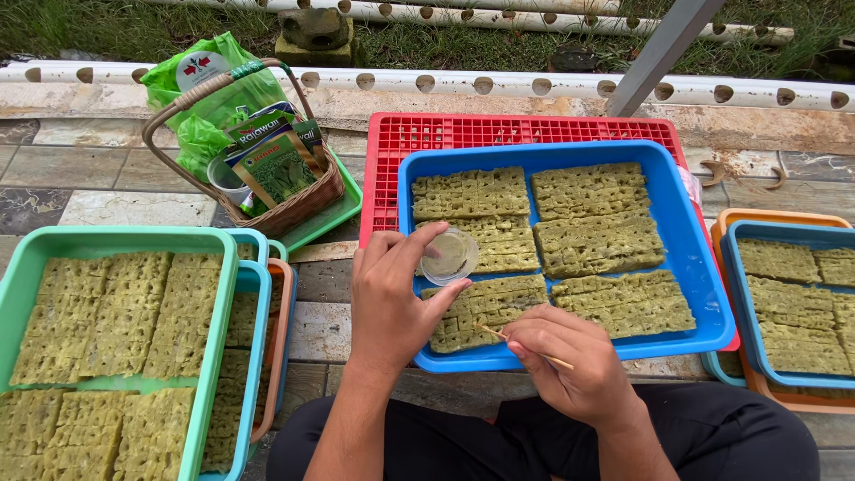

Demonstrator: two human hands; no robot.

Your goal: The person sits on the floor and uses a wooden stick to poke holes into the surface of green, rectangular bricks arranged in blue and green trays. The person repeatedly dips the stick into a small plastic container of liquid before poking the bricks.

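From the head camera, the left hand (387,298) pinches a small, shallow, clear plastic cup (450,256) between thumb and fingertips, holding it over the near left part of a blue rectangular plastic tray (686,258). The right hand (579,361) is curled around a thin wooden stick (521,345), gripped between thumb and forefinger, with its tip resting on the nearest of the yellow-green, grid-cut spongy slabs (485,307) that fill the tray. The blue tray sits on a red slotted plastic crate (463,134), which lies on the stone-tiled floor (98,169).

To the left, a turquoise rectangular plastic tray (36,254) holds more such slabs and stands stacked among further trays. Behind it, a woven wicker basket (294,209) holds green seed packets (276,165) and a green plastic bag (214,93). At the right edge, another blue tray (735,267) of slabs is nested in an orange tray (775,216). White plastic pipes with round holes (534,86) run across the back.
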